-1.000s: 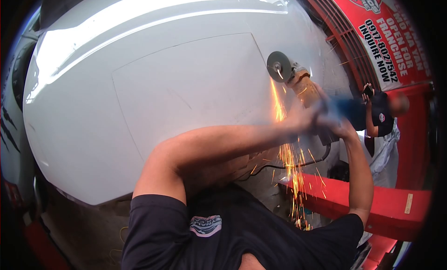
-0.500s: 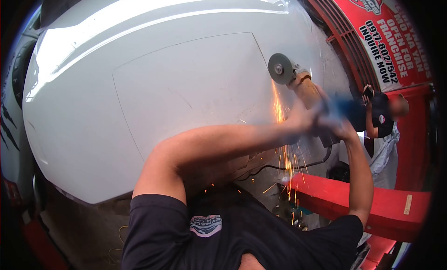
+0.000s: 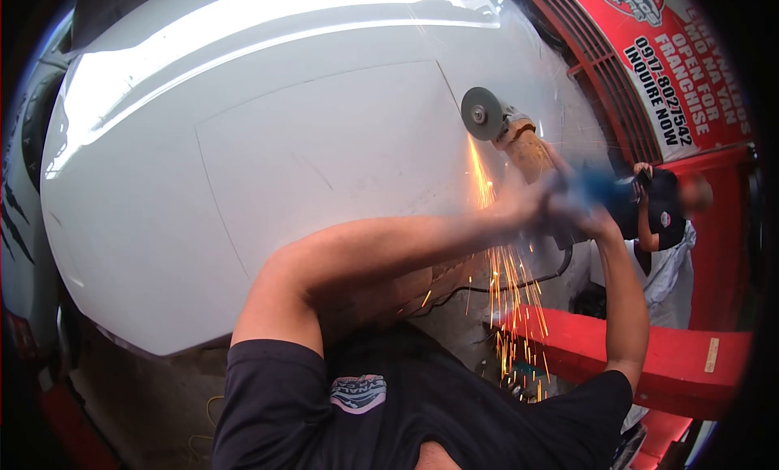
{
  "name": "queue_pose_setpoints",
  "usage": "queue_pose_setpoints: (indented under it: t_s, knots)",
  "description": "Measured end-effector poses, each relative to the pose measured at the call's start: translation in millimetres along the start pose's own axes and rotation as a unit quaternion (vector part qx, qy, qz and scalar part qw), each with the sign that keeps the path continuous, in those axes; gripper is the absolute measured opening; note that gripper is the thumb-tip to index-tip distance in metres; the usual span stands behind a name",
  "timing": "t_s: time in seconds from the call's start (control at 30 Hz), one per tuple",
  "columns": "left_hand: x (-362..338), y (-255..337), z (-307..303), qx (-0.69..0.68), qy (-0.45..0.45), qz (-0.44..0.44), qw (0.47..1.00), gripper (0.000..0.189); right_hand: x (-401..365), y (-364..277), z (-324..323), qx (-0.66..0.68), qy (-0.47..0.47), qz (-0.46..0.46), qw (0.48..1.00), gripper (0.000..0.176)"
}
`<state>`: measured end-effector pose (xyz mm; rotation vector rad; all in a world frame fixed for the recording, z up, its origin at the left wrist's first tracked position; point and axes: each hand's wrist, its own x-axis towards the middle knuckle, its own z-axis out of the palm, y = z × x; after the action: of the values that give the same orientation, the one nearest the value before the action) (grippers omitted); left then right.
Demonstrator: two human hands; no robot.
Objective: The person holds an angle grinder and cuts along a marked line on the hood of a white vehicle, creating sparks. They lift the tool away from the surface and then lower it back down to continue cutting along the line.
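Note:
An angle grinder (image 3: pixel 526 150) with a thin grey-green disc (image 3: pixel 482 113) is held out over the right side of a white car panel (image 3: pixel 324 145). The disc's edge meets the panel at the lower end of a dark cut line, and orange sparks (image 3: pixel 480 174) stream down from it. My left hand (image 3: pixel 523 204) is closed around the tool's body. Farther back, my right hand (image 3: pixel 596 221) grips the rear part. Blur smears both hands, so single fingers are hard to make out. Thin lines on the panel outline a large four-sided shape.
A black cord (image 3: pixel 519 289) hangs below the tool. At the lower right runs a red beam (image 3: pixel 633 352). Another person (image 3: pixel 661 206) in a dark shirt stands beyond my right hand, beside a red banner (image 3: pixel 665 64). Sparks fall towards small objects near the floor.
The grinder and both hands have shifted slightly left and up. The spark stream has moved left at the disc and spreads wider below.

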<state>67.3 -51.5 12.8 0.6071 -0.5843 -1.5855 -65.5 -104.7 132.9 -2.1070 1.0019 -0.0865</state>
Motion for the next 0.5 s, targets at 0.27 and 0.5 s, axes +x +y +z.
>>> queue_pose_setpoints:
  t_s: [0.27,0.5]
  knots:
    - [13.3,7.7,-12.1,0.025,-0.046,-0.004,0.999,0.048,14.4,-8.1,-2.6,0.048,-0.015,0.052,0.997,0.108]
    - [12.4,18.5,-10.4,-0.018,-0.019,0.019,0.999,0.047,25.9,-8.8,-3.2,0.026,-0.004,0.038,0.999,0.109]
